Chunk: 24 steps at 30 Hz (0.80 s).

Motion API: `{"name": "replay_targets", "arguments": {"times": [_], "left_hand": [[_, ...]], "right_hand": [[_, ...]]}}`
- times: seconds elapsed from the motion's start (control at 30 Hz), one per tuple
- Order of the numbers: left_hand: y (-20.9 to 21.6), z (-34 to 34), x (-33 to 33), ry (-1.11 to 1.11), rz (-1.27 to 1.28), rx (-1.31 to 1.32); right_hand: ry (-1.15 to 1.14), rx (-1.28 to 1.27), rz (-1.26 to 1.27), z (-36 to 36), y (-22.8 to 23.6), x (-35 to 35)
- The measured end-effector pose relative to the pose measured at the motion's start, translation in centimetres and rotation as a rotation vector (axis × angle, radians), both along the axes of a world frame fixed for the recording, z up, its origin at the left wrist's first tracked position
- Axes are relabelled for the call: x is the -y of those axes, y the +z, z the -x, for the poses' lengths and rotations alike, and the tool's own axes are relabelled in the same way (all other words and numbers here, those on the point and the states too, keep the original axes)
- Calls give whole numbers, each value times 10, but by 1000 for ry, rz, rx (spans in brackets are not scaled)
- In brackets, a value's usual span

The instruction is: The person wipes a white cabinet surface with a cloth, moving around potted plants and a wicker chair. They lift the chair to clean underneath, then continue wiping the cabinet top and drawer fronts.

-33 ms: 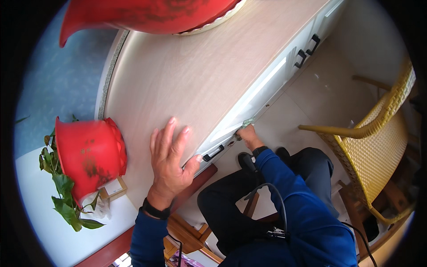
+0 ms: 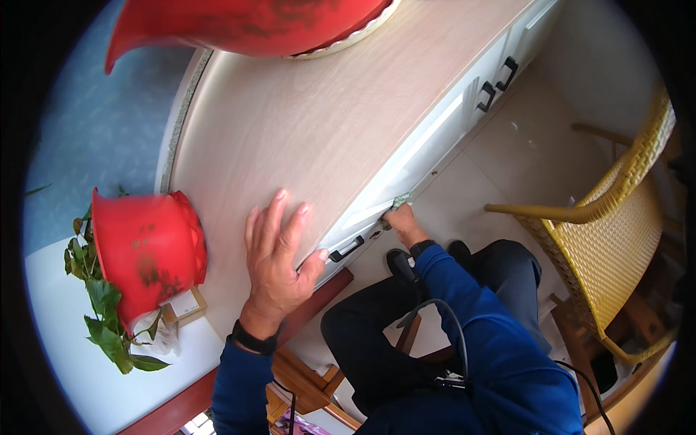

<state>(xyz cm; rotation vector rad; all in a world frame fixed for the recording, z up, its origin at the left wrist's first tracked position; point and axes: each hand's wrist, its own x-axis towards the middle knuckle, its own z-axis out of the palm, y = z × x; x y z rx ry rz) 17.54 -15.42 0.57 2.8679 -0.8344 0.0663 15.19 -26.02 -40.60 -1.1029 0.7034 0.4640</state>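
My left hand (image 2: 279,254) rests with its fingers spread on the pale wooden top (image 2: 290,138) of a white cabinet, close to its front edge. My right hand (image 2: 400,217) reaches down low against the white cabinet front (image 2: 417,163). It is closed on a crumpled greenish-grey cloth (image 2: 402,198), of which a small part sticks out past the fingers. A black handle (image 2: 346,249) on the cabinet front lies between my two hands.
A red pot (image 2: 148,250) with a leafy plant (image 2: 105,297) stands at the left, by a small box (image 2: 185,307). Another red pot (image 2: 246,25) stands at the far end. Two more black handles (image 2: 498,85) sit farther along. A yellow woven chair (image 2: 616,232) is at the right.
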Motion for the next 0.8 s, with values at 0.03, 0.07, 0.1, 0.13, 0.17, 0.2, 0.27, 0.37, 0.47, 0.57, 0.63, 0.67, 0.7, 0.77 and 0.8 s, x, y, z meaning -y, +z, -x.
{"name": "replay_targets", "arguments": {"times": [0.03, 0.07, 0.1, 0.13, 0.17, 0.2, 0.27, 0.37, 0.47, 0.57, 0.63, 0.67, 0.7, 0.77, 0.8], "left_hand": [[1, 0, 1, -6, 2, 11], [1, 0, 2, -9, 4, 19], [1, 0, 3, -13, 10, 21], [1, 0, 4, -16, 11, 28], [1, -1, 4, -17, 14, 31], [1, 0, 5, -16, 14, 30], [0, 1, 5, -18, 12, 32], [0, 1, 3, -15, 14, 25], [0, 0, 1, -16, -22, 7], [0, -1, 0, -12, -22, -7], [0, -1, 0, -6, -24, -14], [0, -1, -1, -5, -32, -18], [0, -1, -1, -5, -38, -19], [0, -1, -1, -14, -43, -25], [1, -1, -1, -9, -47, -28]], "right_hand": [[-2, 22, 1, 2, 16, 1], [36, 58, 22, 3, 30, 3], [74, 45, 52, 8, 41, 5], [87, 89, 62, 13, 49, 6], [86, 88, 194, 14, 53, 1], [52, 124, 166, 16, 52, 2], [-9, 132, 90, 14, 40, 0], [-2, 137, 159, -2, 4, 6], [-114, 111, 214, -17, -25, 12], [-143, 17, 228, -24, -38, 17], [-168, -23, 213, -26, -43, 19], [-184, -41, 177, -27, -45, 20], [-216, -45, 141, -28, -48, 20], [-247, -49, 132, -27, -55, 20], [-220, -30, 175, -25, -59, 20]]}}
